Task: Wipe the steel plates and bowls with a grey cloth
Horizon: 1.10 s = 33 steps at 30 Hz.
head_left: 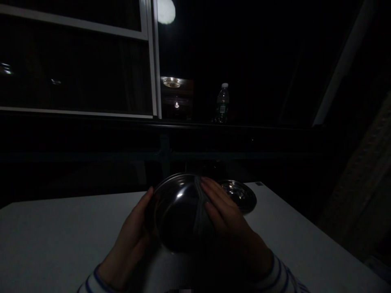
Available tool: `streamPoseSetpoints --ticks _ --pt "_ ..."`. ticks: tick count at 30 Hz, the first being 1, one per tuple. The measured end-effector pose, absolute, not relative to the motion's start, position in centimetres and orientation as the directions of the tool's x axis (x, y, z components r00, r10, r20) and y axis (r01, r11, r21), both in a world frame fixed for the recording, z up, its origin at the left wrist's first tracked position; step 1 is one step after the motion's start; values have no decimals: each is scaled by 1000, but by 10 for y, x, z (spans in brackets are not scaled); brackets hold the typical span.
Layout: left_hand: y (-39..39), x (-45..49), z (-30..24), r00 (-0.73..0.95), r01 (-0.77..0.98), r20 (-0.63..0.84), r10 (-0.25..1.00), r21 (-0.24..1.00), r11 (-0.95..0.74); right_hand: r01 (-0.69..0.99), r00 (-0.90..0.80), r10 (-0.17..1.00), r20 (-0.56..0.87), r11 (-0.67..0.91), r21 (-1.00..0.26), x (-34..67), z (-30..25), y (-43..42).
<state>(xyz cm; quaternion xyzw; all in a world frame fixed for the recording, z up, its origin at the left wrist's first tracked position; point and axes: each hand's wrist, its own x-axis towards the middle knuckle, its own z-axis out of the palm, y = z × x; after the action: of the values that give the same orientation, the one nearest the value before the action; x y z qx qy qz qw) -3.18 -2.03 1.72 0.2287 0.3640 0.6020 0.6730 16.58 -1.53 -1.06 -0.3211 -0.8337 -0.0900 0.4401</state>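
In a dim room I hold a shiny steel bowl (177, 207) tilted up above a white table (61, 232). My left hand (134, 236) grips the bowl's left rim, thumb on the edge. My right hand (226, 219) presses a pale cloth (200, 207) against the inside of the bowl, fingers lying flat on it. A second steel dish (241, 195) rests on the table just behind my right hand. Both wrists show white sleeves with dark stripes.
A plastic water bottle (222, 103) stands on the dark window ledge beyond the table. A white window frame (151, 61) and a reflected lamp (166, 11) are above. The table's right edge (305, 228) runs diagonally; past it the floor is dark.
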Motion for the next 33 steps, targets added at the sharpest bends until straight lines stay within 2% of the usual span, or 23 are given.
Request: streamPoseSetpoints --ticks 6,12,14,16,23,30,33 --pt "-18 -38 18 -79 -745 -164 983 665 51 643 -258 471 844 735 -214 159 -25 -9" --pt "-21 -25 6 153 -682 -263 953 670 294 635 -335 512 791 743 -212 166 -9 -19" --pt "-22 -25 7 179 -677 -253 951 670 306 625 -357 527 772 748 -222 168 -3 -22" --pt "-23 -28 11 137 -687 -241 961 675 268 613 -356 509 784 760 -215 169 -3 -22" --pt "-19 -46 23 -73 -784 -186 980 619 59 620 -324 403 856 774 -130 155 -28 -12" --pt "-21 -45 24 -85 -802 -182 980 596 41 669 -340 291 894 743 13 140 -45 -8" --pt "-22 -44 24 -80 -755 -165 983 654 48 695 -366 206 907 709 120 135 -48 -9"
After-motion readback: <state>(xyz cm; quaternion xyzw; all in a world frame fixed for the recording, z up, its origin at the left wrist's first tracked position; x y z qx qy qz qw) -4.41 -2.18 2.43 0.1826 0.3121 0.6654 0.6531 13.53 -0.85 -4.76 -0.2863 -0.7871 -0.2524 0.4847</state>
